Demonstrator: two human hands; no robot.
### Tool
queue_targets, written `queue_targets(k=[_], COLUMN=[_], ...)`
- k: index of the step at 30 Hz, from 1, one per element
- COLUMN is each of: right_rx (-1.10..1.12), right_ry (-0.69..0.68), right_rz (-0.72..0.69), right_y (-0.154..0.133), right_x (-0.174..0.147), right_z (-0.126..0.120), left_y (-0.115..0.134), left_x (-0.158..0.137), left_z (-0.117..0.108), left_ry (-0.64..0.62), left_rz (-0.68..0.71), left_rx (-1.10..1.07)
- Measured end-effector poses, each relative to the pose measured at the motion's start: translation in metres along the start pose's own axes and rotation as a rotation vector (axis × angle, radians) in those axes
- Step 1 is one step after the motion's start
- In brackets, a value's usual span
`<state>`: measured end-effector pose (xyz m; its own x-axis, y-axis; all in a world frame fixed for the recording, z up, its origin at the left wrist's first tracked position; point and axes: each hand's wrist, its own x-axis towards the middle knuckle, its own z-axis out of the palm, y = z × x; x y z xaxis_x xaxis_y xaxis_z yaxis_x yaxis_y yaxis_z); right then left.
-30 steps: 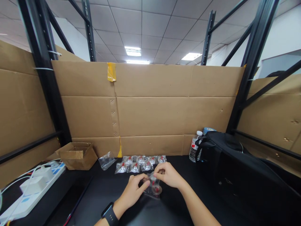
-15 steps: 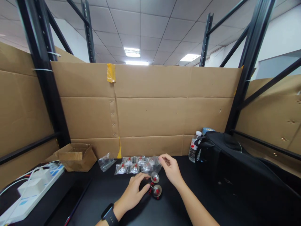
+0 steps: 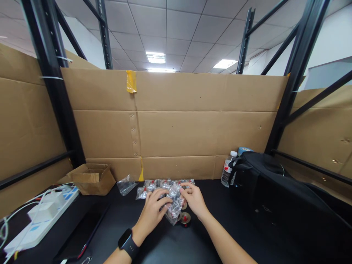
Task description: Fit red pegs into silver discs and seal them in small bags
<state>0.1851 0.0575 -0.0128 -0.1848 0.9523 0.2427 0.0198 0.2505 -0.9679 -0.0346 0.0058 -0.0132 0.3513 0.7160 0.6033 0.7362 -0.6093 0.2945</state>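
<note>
A crinkled clear plastic bag [image 3: 173,208] is between my two hands, over the black tabletop. My left hand [image 3: 155,208], with a dark watch on its wrist, has its fingers curled against the bag's left side. My right hand [image 3: 193,199] pinches the bag's upper right edge. What lies inside it is hard to make out through the glare. Just below my right hand sits a round, shiny metal piece with a red centre [image 3: 185,218]; others beside it are partly covered by the bag. Behind my hands, several similar pieces lie in clear packets [image 3: 151,184].
At the left are an open cardboard box [image 3: 92,179], an empty-looking clear bag [image 3: 126,185], a white power strip [image 3: 41,223] and a dark flat device [image 3: 79,234]. A water bottle [image 3: 227,170] and a large black bag [image 3: 277,209] stand right. Cardboard panels [image 3: 178,135] close the back.
My right hand has brought a clear plastic bag nearer, from the row to between my hands. My left hand has shifted up and left, onto the bag, away from the loose metal pieces.
</note>
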Motion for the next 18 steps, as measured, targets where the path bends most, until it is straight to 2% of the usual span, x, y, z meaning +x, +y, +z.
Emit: queue_targets(k=[3,6,9,12,13,15,18], right_rx=[-0.116,-0.440,-0.758,-0.923,-0.949,-0.982,-1.037], right_ry=[-0.032,0.002,0.002,-0.020,-0.056,-0.143,-0.177], right_rz=[-0.046,-0.213,-0.273,-0.163,-0.125,-0.065,-0.017], right_y=[-0.004,-0.009,-0.003,0.010,0.014,0.020,0.021], right_x=[0.000,0.001,0.004,0.008,0.009,0.011,0.012], right_z=[-0.004,-0.016,-0.033,-0.045,-0.048,-0.050,-0.049], left_y=[-0.002,-0.015,-0.045,-0.083,-0.095,-0.114,-0.125], left_x=[0.003,0.006,0.004,-0.008,-0.012,-0.021,-0.027], left_z=[-0.004,-0.017,-0.039,-0.056,-0.058,-0.056,-0.046], left_ry=[-0.015,-0.026,0.097,0.191,0.175,0.066,-0.086], left_rz=[-0.024,-0.105,-0.317,-0.572,-0.643,-0.737,-0.755], left_rx=[0.010,0.074,0.259,0.436,0.473,0.493,0.463])
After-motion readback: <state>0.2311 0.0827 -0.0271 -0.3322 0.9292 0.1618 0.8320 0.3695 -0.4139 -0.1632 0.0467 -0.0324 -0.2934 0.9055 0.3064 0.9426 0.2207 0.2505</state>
